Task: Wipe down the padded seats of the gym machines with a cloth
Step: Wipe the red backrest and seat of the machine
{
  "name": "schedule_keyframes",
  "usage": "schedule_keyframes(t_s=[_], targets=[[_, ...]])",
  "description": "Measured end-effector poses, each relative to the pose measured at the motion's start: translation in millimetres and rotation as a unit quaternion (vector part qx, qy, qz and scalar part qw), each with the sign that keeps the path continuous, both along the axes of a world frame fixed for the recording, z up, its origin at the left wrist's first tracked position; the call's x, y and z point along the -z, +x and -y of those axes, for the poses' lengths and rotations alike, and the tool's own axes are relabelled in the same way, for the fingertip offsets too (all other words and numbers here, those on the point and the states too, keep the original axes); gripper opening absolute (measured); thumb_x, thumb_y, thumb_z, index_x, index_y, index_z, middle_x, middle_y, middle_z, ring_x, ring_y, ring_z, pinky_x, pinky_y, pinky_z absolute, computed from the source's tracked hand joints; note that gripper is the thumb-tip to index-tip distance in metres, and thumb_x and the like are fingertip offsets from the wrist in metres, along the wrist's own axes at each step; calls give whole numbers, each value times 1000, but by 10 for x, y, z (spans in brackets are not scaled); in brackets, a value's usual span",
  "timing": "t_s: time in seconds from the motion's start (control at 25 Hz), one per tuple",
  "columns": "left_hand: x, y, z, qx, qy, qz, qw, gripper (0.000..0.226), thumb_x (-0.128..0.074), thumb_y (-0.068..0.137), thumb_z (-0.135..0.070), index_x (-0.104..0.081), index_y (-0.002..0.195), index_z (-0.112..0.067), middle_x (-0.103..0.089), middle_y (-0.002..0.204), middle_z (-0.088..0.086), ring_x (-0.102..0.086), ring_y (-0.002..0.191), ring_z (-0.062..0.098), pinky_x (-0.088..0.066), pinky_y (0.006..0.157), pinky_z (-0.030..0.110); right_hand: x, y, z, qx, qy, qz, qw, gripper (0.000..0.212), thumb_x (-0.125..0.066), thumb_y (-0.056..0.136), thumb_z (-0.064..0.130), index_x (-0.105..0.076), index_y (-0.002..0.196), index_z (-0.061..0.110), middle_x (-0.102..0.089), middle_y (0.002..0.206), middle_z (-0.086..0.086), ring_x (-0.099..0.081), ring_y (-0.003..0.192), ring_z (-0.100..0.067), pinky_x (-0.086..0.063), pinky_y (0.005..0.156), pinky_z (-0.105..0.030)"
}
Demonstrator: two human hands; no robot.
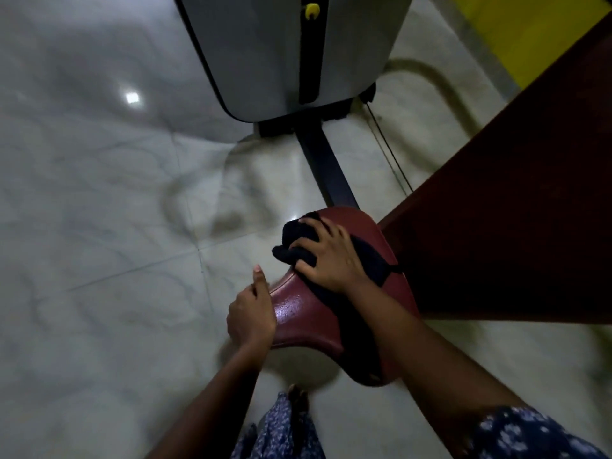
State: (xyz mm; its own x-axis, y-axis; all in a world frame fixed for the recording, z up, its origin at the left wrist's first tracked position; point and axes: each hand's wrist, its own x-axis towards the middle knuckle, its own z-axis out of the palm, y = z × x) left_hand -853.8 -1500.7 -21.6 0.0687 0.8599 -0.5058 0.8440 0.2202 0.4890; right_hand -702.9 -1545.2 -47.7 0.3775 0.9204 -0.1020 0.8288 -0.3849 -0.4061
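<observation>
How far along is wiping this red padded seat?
Underway: the right hand presses a dark bunched cloth onto the red padded seat while the left hand holds its edge. The seat's near part glistens, possibly wiped. The dark red pad alongside looks untouched.

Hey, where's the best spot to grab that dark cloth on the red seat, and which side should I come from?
Probably the bunched end of the cloth, near the far left edge of the seat. It stands up in thick folds there, while the rest lies flat toward the right. Come down from above, as the right hand does, with fingers spread over the wad.
</observation>
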Motion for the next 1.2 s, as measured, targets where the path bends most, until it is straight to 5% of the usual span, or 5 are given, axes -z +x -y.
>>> schedule_keyframes(t_s=[0.2, 0.36, 0.76, 1.04, 1.2], targets=[[-48, 0, 38, 10, 25, 7, 1000, 68, -22, 95, -55, -71, 100, -8, -66, 103, 22, -58, 98, 38, -41, 81, 37, -74, -493, 210, -48, 42, -17, 998, 40, -43, 77, 45, -64, 105, 27, -51, 133, -2, -40, 126, -27, -30, 99, -44], [10, 10, -33, 52, 47, -14, 997, 60, -27, 95, -56, -72, 101, -16, -67, 102, 19, -59, 97, 37, -39, 76, 34, 77, 205, -100, -177, 9, 16, 984, 48, -38, 77, 51, -66, 106, 25, -50, 135, -4, -42, 125, -30, -33, 99, -45], [77, 226, -194, 361, -16, -82, 929, 57, -22, 94, -59, -57, 116, -20, -64, 116, 9, -59, 105, 28, -45, 85, 36, 141, 268, -79, -196, 34, 17, 980, 36, -40, 83, 41, -66, 105, 28, -49, 135, -2, -42, 124, -27, -32, 96, -42], [206, 661, -114, 355, 41, -157, 921, 75, -22, 85, -73, -47, 122, -12, -62, 115, 15, -59, 105, 33, -43, 82, 38, 314, 926, -416, -27, -26, 23, 999, 40, -48, 90, 44, -56, 126, 27, -45, 135, -9, -41, 121, -31, -30, 97, -40], [213, 604, -17, 365, 99, -165, 911, 76, -18, 86, -72, -48, 119, -10, -64, 111, 16, -60, 103, 34, -43, 81, 39, 460, 1157, 23, 152, -45, -103, 982, 47, -43, 93, 48, -43, 136, 32, -44, 135, -16, -44, 120, -36, -36, 97, -40]])
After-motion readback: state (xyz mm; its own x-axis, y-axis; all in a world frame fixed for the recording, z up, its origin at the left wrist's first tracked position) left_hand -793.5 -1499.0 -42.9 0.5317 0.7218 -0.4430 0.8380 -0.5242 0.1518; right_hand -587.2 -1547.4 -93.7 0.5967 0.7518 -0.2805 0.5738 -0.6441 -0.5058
